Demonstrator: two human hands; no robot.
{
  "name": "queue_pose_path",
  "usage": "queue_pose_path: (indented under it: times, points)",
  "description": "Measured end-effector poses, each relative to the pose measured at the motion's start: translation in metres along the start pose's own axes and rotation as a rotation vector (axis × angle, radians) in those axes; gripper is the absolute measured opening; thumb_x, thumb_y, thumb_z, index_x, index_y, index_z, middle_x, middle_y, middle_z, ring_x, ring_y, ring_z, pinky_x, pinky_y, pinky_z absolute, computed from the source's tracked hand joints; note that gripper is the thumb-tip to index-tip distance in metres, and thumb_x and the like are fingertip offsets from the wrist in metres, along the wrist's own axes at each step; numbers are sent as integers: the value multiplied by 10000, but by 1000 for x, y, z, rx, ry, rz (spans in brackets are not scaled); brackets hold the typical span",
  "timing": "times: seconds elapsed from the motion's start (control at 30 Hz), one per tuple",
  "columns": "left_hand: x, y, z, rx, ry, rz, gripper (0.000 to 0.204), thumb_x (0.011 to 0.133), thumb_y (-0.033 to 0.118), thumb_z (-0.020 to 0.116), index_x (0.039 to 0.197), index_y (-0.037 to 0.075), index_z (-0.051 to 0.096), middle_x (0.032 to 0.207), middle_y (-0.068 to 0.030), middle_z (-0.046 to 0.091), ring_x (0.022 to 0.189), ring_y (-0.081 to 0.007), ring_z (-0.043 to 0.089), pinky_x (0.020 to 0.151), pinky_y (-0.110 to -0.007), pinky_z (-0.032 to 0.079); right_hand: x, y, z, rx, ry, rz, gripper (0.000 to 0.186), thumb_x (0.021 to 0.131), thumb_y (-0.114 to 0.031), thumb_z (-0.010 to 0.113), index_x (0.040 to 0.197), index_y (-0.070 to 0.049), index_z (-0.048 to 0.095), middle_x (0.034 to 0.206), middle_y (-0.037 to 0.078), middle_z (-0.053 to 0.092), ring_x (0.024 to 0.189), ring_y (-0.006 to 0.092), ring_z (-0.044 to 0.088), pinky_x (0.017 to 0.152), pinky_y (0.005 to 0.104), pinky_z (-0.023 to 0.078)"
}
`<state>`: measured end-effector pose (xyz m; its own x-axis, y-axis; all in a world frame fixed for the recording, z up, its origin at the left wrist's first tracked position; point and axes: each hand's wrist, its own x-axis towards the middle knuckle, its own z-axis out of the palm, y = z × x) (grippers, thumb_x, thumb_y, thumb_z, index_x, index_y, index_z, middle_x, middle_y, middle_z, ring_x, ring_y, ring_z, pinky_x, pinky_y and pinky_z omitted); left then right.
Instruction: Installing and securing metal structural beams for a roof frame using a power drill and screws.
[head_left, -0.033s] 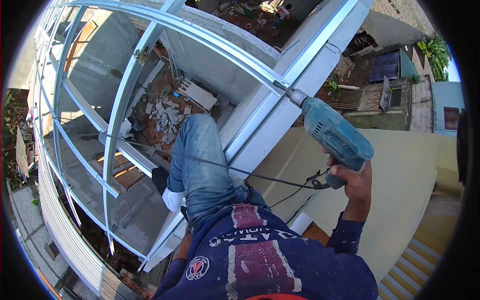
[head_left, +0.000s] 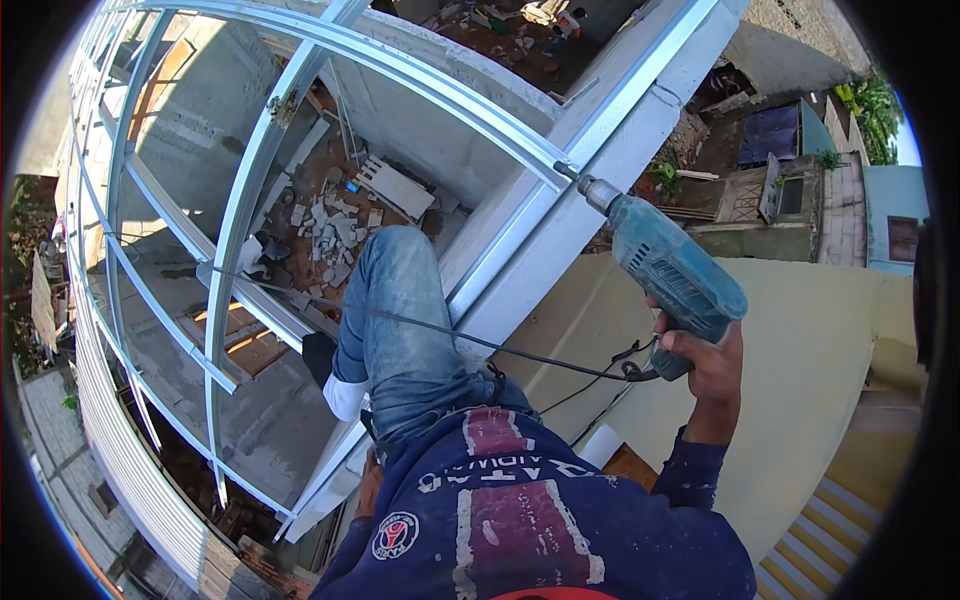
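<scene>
My right hand (head_left: 708, 365) grips the handle of a teal corded power drill (head_left: 672, 262), fingers wrapped round it. The drill points up and left. Its bit meets, or nearly meets, the end of a curved galvanized metal profile (head_left: 470, 118), where this joins a straight metal channel (head_left: 515, 245) along the wall top. The exact contact is too small to tell. A black cord (head_left: 500, 348) runs left from the handle across my bent, jeans-clad leg (head_left: 402, 300). Low beside my hip, my left hand (head_left: 370, 485) shows only in part near the wall-top edge; its fingers are mostly hidden.
Below the open metal frame (head_left: 240, 215), a pile of broken rubble (head_left: 335, 235) lies on the floor far down. A pale yellow surface (head_left: 790, 370) spreads to the right, under the drill. Another person (head_left: 568, 28) is down in a far room. Corrugated roofing (head_left: 150, 470) is at lower left.
The drill's front end has shifted very slightly to the right. My right hand keeps its hold, and the rest looks the same.
</scene>
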<state>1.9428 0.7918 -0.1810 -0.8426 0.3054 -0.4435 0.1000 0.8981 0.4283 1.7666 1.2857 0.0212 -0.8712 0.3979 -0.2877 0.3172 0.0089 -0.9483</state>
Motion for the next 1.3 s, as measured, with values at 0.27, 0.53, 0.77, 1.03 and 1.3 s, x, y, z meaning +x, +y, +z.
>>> queue_pose_path:
  times: [0.27,0.53,0.77,1.03,1.3]
  points:
    - [-3,1,86,-104,196,-434,297,863,137,563,1106,84,726,1035,-191,720,919,-422,677,771,-500,549,0,10,-20,149,-10,66,630,671,36,693,1283,53,546,1080,210,686,829,211,661,663,302,555]
    - [13,5,135,-154,286,-615,301,881,129,532,1094,30,720,1047,-204,712,916,-437,677,773,-506,549,0,7,-19,109,-110,67,679,663,13,715,1316,34,530,1086,204,681,843,207,661,666,299,549]
    - [16,27,145,-159,361,-686,297,903,138,492,1048,11,717,1084,-202,699,887,-429,670,761,-512,543,13,14,-10,71,-233,46,677,651,17,717,1305,38,544,1059,188,695,837,199,658,673,298,542]
    - [14,60,124,-273,547,-505,298,908,193,522,1031,7,719,1025,-187,696,856,-423,674,716,-511,525,17,23,-6,63,-274,17,642,650,28,693,1275,43,547,1054,190,683,804,199,653,645,312,546]
    - [25,81,126,-722,762,-648,280,894,127,564,1108,-13,678,1433,-205,526,1080,-394,617,882,-463,480,19,21,-9,43,-310,56,612,657,-16,681,1251,62,558,1062,178,677,801,179,645,627,292,541]
